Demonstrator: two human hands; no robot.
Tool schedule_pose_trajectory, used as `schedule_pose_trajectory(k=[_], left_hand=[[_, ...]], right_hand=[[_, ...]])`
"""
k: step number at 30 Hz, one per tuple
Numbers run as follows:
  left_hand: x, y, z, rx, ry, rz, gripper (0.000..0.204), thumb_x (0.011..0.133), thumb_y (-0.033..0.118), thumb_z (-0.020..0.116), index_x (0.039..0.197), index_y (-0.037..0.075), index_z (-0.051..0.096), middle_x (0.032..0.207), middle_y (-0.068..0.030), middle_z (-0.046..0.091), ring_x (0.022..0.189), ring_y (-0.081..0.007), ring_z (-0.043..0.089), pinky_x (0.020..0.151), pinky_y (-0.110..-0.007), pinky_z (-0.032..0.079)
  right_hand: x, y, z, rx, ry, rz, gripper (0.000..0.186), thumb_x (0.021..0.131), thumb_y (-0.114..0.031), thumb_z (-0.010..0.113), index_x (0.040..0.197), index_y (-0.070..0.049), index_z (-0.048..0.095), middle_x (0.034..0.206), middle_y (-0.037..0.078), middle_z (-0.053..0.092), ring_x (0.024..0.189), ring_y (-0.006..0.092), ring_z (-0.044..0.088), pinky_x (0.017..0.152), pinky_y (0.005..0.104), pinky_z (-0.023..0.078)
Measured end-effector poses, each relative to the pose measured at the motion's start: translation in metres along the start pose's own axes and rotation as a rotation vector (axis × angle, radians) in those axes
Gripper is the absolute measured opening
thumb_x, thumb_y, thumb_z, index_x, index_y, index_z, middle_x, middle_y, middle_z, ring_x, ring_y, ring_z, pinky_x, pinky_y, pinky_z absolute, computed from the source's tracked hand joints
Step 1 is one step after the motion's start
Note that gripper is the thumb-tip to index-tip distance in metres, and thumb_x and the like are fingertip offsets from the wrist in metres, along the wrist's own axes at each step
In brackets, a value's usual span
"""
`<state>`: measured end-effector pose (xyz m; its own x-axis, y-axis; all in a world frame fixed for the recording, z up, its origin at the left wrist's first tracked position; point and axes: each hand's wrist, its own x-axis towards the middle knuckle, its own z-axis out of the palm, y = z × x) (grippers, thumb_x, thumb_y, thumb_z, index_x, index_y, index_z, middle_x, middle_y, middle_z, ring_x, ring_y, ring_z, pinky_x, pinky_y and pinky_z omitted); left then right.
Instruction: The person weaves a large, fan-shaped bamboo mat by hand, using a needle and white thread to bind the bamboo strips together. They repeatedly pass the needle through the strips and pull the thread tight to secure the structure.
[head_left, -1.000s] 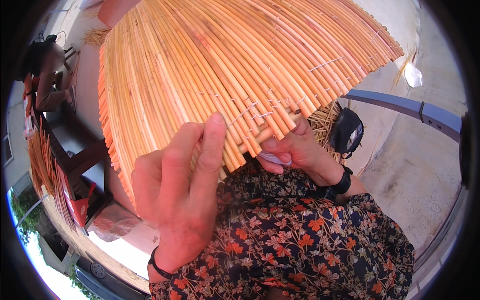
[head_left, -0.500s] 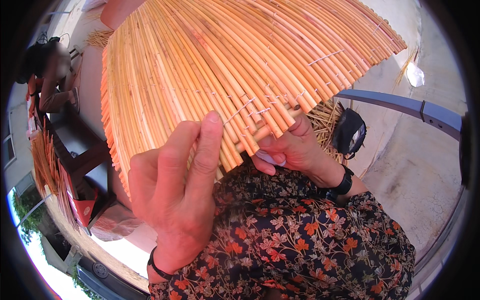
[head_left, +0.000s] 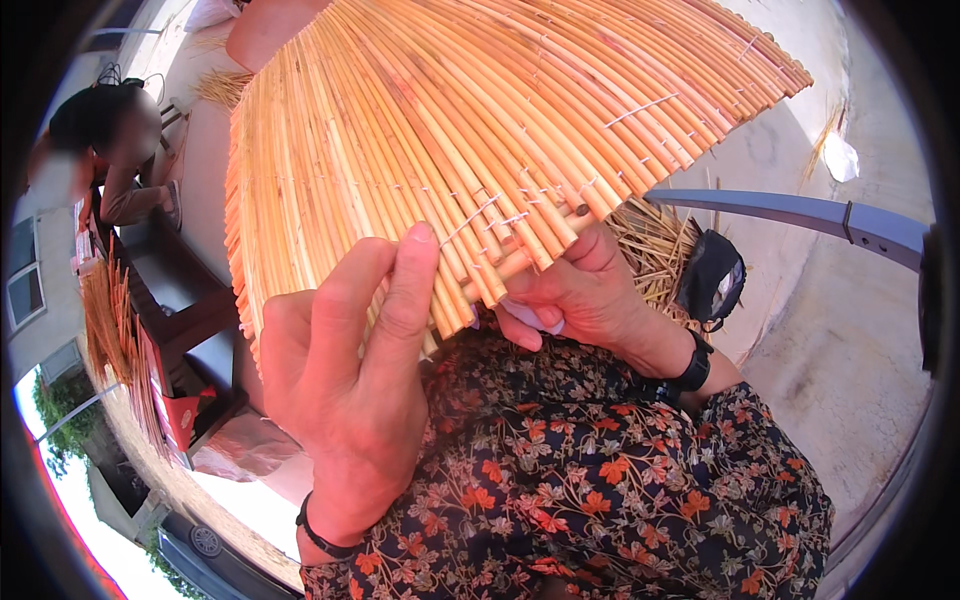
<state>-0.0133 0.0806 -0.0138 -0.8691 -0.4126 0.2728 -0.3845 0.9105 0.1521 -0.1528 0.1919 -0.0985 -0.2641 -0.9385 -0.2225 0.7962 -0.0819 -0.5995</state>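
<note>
Fan-shaped reed mat (head_left: 480,130), pale orange stalks bound with white thread, held up above the lap. Left hand (head_left: 345,390) grasps its lower edge, fingers laid on the stalks. Right hand (head_left: 580,295) grips the narrow end from beneath. Loose straw bundle (head_left: 655,250) just behind.

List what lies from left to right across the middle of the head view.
Seated person → bundle of reeds → left hand → right hand → black wristband → black pouch → grey bar.
</note>
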Motion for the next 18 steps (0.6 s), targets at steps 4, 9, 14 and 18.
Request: schedule_pose_trajectory(k=[4, 9, 14, 18], left_hand=[[0.005, -0.004, -0.005, 0.028, 0.009, 0.014, 0.06, 0.061, -0.011, 0.064, 0.118, 0.007, 0.067, 0.102, -0.0067, 0.062, 0.085, -0.0251, 0.054, 0.075, -0.034, 0.044], [0.016, -0.014, -0.019, -0.011, -0.015, 0.025, 0.061, 0.061, -0.015, 0.061, 0.118, 0.006, 0.067, 0.104, -0.01, 0.06, 0.089, -0.0274, 0.055, 0.079, -0.035, 0.045], [0.03, -0.035, -0.043, -0.019, 0.002, 0.05, 0.062, 0.061, -0.013, 0.064, 0.119, 0.01, 0.067, 0.103, -0.0085, 0.06, 0.086, -0.0263, 0.054, 0.078, -0.034, 0.045], [0.052, -0.056, -0.064, -0.154, -0.063, -0.01, 0.059, 0.069, -0.017, 0.06, 0.122, 0.008, 0.064, 0.109, -0.0111, 0.058, 0.101, -0.0246, 0.056, 0.089, -0.031, 0.044]], right_hand=[[0.006, -0.002, 0.004, -0.041, -0.029, -0.027, 0.013, 0.092, -0.005, 0.059, 0.094, 0.003, 0.068, 0.058, 0.001, 0.051, 0.047, 0.0071, 0.048, 0.047, 0.0239, 0.045], [0.018, -0.01, 0.014, -0.088, -0.1, -0.028, 0.017, 0.093, -0.008, 0.058, 0.106, 0.0, 0.067, 0.061, 0.001, 0.051, 0.049, 0.0071, 0.049, 0.047, 0.0225, 0.043], [0.037, -0.022, 0.037, -0.066, -0.232, -0.015, 0.02, 0.093, -0.011, 0.058, 0.108, 0.0, 0.067, 0.06, 0.0, 0.05, 0.048, 0.0079, 0.05, 0.046, 0.0216, 0.041], [0.06, -0.04, 0.057, -0.086, -0.307, -0.019, 0.022, 0.094, -0.01, 0.055, 0.11, 0.001, 0.065, 0.057, -0.002, 0.046, 0.045, 0.0058, 0.043, 0.043, 0.023, 0.04]])
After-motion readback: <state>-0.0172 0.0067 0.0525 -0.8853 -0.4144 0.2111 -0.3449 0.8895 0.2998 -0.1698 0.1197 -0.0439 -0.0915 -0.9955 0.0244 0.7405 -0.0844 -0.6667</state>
